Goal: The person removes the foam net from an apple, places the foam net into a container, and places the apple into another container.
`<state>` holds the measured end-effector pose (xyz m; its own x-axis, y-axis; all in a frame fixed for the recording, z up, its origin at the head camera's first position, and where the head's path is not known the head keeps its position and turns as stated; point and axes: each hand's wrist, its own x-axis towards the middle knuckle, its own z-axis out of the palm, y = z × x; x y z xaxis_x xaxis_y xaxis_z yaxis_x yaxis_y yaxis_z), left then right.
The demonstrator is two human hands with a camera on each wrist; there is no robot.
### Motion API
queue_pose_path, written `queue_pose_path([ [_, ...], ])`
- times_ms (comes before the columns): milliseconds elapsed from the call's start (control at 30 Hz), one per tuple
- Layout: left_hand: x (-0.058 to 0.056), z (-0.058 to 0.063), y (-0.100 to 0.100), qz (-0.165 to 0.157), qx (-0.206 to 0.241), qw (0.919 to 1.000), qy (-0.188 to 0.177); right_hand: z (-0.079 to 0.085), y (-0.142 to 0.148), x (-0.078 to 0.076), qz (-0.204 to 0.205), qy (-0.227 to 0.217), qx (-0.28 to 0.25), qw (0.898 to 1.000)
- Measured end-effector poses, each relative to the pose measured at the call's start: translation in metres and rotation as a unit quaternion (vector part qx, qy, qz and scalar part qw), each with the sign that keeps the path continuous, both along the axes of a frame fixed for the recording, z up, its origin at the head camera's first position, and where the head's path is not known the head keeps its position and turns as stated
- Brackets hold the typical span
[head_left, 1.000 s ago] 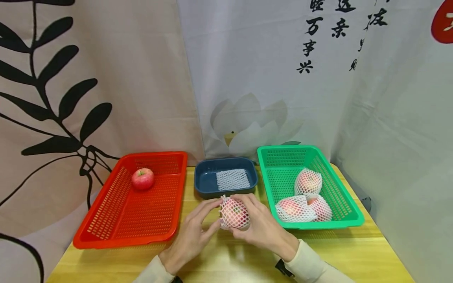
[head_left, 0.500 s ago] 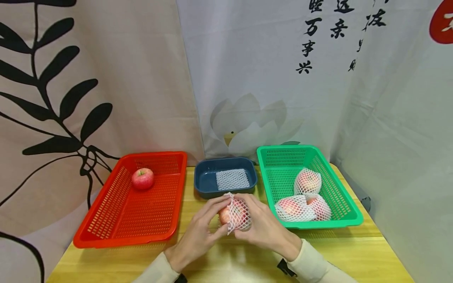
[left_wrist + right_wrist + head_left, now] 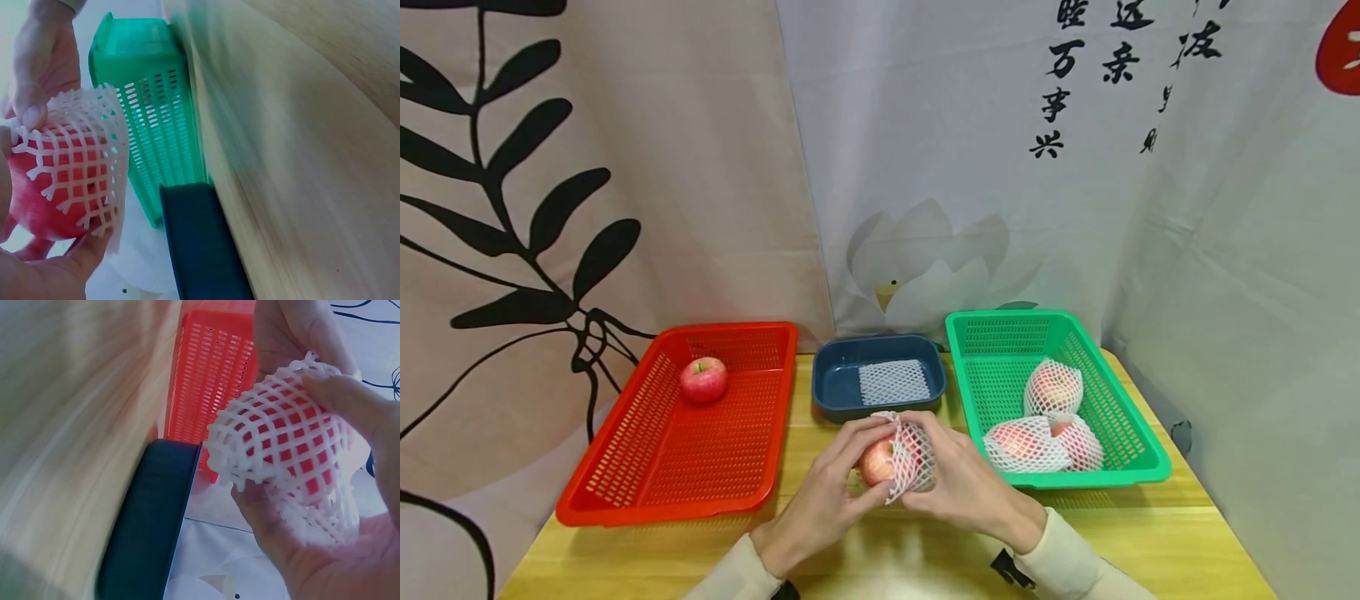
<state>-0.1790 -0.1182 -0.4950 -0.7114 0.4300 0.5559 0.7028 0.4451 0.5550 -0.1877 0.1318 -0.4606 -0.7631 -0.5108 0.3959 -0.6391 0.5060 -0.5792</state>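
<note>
In front of the blue tray, both hands hold a red apple [image 3: 876, 462] partly covered by a white foam fruit net [image 3: 917, 467]. My left hand [image 3: 827, 492] grips the net's open edge with fingertips and thumb, above and below the apple. The apple's bare side faces that palm; in the left wrist view red skin [image 3: 47, 212] shows below the net's ragged edge. From the right, my right hand [image 3: 973, 479] holds the covered side, its thumb on the mesh [image 3: 281, 437] in the right wrist view. Part of the apple is hidden by net and fingers.
A red basket [image 3: 670, 508] on the left contains one bare apple [image 3: 703, 380]. The blue tray [image 3: 835, 408] at the back middle holds a flat foam net [image 3: 895, 382]. In the green basket [image 3: 1000, 325] on the right lie three netted apples [image 3: 1054, 387].
The net covered the apple's visible side one second ago; now its edge lies farther right and the apple's left side is bare. My left hand has shifted slightly right along with the edge.
</note>
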Motion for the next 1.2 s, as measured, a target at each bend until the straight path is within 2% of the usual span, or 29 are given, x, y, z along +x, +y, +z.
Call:
queue_pose_path([
  [100,0.0,0.002,0.0,0.015,0.004,0.9999,0.003,0.001,0.001,-0.001,0.001,0.012,0.007,1.0],
  [300,-0.001,0.0,-0.001,0.037,0.006,0.9991,0.021,0.006,0.005,-0.004,0.0,0.084,0.046,0.995],
  [433,-0.001,-0.002,-0.002,0.043,0.002,0.9987,0.026,0.014,0.008,-0.007,0.019,0.111,0.064,0.992],
  [600,-0.001,-0.002,-0.004,0.057,-0.006,0.9983,0.015,0.018,0.008,-0.013,0.064,0.112,0.031,0.991],
  [700,0.0,-0.001,-0.005,0.059,-0.005,0.9982,0.005,0.018,0.009,-0.015,0.076,0.112,0.006,0.991],
  [800,0.0,-0.001,-0.005,0.061,-0.002,0.9981,0.002,0.019,0.011,-0.016,0.074,0.109,-0.001,0.991],
  [1200,0.0,-0.001,-0.004,0.092,0.007,0.9955,0.023,0.028,0.017,-0.018,0.042,0.086,0.031,0.995],
])
